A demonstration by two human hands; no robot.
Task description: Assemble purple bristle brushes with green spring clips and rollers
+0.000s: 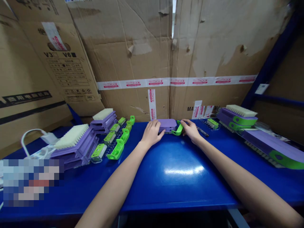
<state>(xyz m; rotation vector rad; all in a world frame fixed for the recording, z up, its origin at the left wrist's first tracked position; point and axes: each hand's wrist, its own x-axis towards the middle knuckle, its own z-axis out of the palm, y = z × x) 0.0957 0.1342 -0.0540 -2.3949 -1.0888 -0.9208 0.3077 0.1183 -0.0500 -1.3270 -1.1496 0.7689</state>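
At the middle back of the blue table lies a purple plastic housing [168, 122] with slotted sides and a bristled underside. My left hand [152, 131] is closed around its left end, thumb along the near side. A bright green curved end piece [178, 129] stands at the housing's right end, angled toward me. My right hand [190, 129] pinches this green piece between thumb and fingers. Whether the green piece touches the housing is hard to tell. A dark pen-like tool [202, 131] lies just right of my right hand.
Purple housings with a cream bristle block [72, 136] are stacked at left, beside a row of green-topped modules [109, 138] and green end pieces [116, 150]. Purple-green brushes [239, 118] sit at right. A white plug [49, 138] is at far left; cardboard [133, 63] walls the back.
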